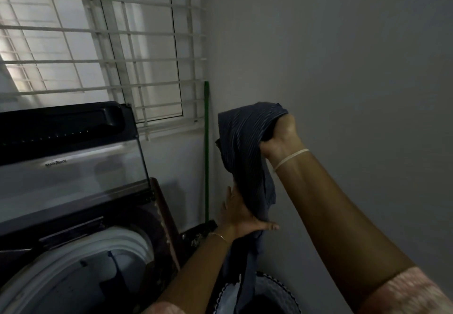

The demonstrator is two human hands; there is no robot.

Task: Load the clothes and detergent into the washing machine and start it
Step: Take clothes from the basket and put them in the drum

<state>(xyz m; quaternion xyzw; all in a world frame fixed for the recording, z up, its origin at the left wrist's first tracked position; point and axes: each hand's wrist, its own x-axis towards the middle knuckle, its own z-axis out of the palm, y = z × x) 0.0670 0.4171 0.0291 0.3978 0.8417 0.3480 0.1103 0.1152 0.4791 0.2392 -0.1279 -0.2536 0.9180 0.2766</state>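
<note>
Fingers of the right hand [279, 139] are clenched round the bunched top of a dark blue pinstriped garment [245, 147], held up against the plain grey wall on the right. Lower down, the left hand [241, 215] holds the hanging length of the same cloth, thumb pressed across it. The tail of the fabric trails down into a dark round laundry basket with a scalloped rim [279, 286] at the near edge.

To the left stands the top-loading washing machine with a white drum ring [127, 237], its grey glass-panelled lid [73, 166] raised toward the barred window [110, 44]. A green pole [206, 154] leans in the far corner between them.

The step in hand appears to be loading clothes. The next move would call for swinging the garment left, over the open drum, and letting go with both hands. No detergent is in view.
</note>
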